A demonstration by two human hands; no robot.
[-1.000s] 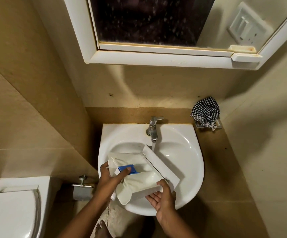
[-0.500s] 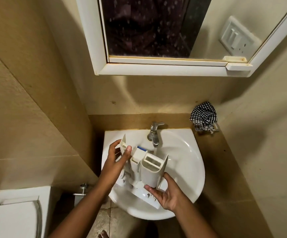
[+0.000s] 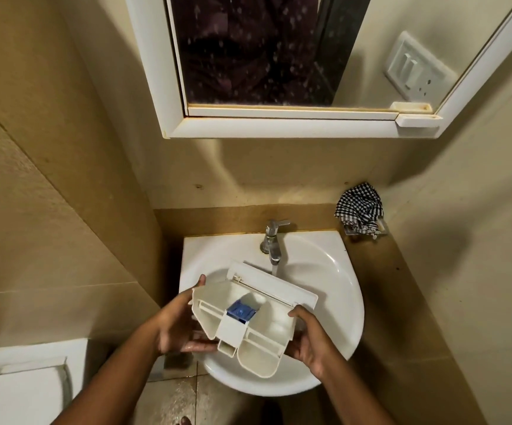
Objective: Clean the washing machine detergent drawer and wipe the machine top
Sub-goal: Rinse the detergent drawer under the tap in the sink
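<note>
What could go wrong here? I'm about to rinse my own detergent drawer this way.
The detergent drawer is held over the sink by its edges in the left hand and right hand; wet fingers could let it slip. Water from the tap may splash off its front panel onto the floor.

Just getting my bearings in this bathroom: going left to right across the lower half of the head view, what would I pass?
Toilet → left hand → detergent drawer → right hand → checked cloth.
</note>
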